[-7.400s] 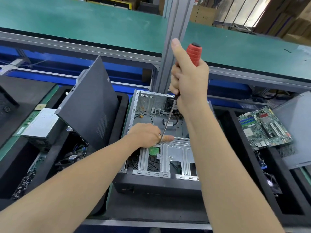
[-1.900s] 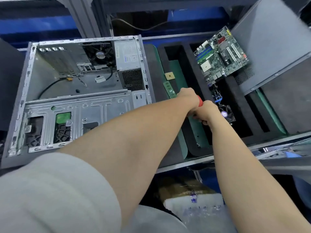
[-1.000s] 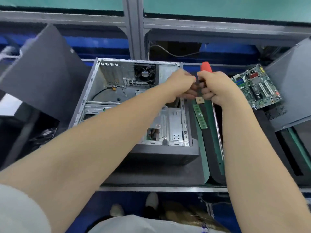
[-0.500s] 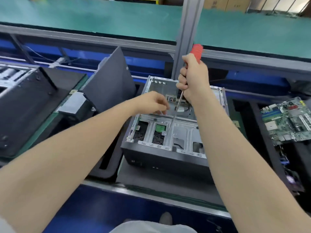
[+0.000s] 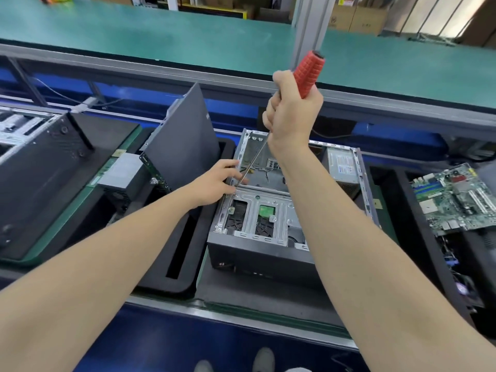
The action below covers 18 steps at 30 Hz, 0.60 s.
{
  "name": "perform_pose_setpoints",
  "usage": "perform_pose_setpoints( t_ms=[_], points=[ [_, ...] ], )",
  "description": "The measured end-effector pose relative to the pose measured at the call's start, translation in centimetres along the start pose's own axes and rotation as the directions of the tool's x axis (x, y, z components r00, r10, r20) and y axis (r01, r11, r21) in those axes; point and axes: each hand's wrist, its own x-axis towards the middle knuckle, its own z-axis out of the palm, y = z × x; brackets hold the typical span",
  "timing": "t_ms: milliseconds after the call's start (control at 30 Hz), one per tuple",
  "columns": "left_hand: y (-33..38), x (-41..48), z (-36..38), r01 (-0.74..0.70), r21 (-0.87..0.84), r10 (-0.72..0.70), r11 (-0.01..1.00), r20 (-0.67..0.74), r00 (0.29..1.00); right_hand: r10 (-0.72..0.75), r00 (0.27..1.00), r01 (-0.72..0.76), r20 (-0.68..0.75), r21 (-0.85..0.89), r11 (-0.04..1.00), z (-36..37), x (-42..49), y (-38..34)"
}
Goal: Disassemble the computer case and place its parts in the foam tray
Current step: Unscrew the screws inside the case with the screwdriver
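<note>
Below my right hand (image 5: 292, 122), curled round a red-handled steel screwdriver (image 5: 307, 73), sits the open grey sheet-metal computer case (image 5: 255, 256). My left hand (image 5: 214, 183), fingers near-straight, rests on its rim beside the tip. Stiff, heavy, sharp-edged, I judge: grip folded rims.

— How does the computer case (image 5: 268, 253) lie?
— On its side, open face up, by the workbench's (image 5: 241, 315) front edge.
— Its parts?
— A dark side panel (image 5: 182, 146) leans upright in the black foam tray (image 5: 171, 280) at left. A green motherboard (image 5: 453, 197) rests tilted in a second tray (image 5: 397, 202) at right.
</note>
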Motion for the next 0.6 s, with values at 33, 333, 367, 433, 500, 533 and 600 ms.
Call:
perform_pose_setpoints(
  t_ms=[33, 333, 367, 433, 500, 533, 600],
  points=[
    [0.0, 0.0, 0.1, -0.008, 0.010, 0.008, 1.000, 0.006, 1.000, -0.006, 1.000, 0.006, 0.000, -0.006, 1.000, 0.2, -0.1, 0.1],
    [-1.2, 0.6, -0.6, -0.069, 0.123, 0.062, 0.990, 0.062, 0.996, 0.004, 1.000, -0.006, -0.026, -0.069, 0.998, 1.3, -0.6, 0.7],
    [-1.3, 0.7, -0.6, -0.071, 0.121, 0.063, 0.990, 0.064, 0.996, 0.004, 1.000, -0.006, -0.024, -0.072, 0.997, 1.4, -0.7, 0.7],
    [-1.7, 0.7, -0.6, -0.077, 0.099, 0.072, 0.992, 0.055, 0.996, 0.008, 1.000, -0.010, -0.015, -0.083, 0.996, 1.5, -0.8, 0.8],
    [-2.0, 0.7, -0.4, -0.072, 0.043, 0.071, 0.996, 0.031, 0.997, 0.014, 1.000, -0.015, -0.011, -0.103, 0.995, 1.7, -1.0, 0.9],
    [-2.1, 0.6, -0.4, -0.065, 0.015, 0.064, 0.998, 0.019, 0.998, 0.014, 1.000, -0.015, -0.012, -0.114, 0.993, 1.8, -1.1, 0.9],
    [-2.2, 0.5, -0.3, -0.071, 0.004, 0.070, 0.998, 0.018, 0.997, 0.008, 1.000, -0.010, -0.013, -0.130, 0.991, 1.8, -1.2, 0.9]
  ],
)
